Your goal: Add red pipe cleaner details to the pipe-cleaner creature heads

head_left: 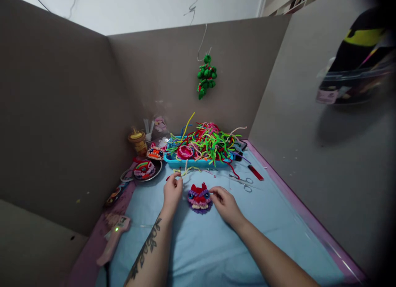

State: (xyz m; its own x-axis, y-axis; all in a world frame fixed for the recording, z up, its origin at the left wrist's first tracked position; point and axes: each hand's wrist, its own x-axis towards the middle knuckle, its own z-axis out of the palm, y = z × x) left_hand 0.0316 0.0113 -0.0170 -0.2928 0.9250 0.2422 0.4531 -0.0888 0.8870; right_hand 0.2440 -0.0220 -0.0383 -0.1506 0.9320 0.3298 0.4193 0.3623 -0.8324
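We see the red and purple fuzzy figure lying on the blue-covered surface, between the left hand and the right hand. Its two red ears point away from us, toward the blue tray, and its purple fringe faces our way; width and depth look too alike for us to tell a long axis. The right fingertips are at its right edge, though we cannot tell whether that grip pinches it. The left fingers curl near a yellow strand; whether that grip holds anything, we cannot tell.
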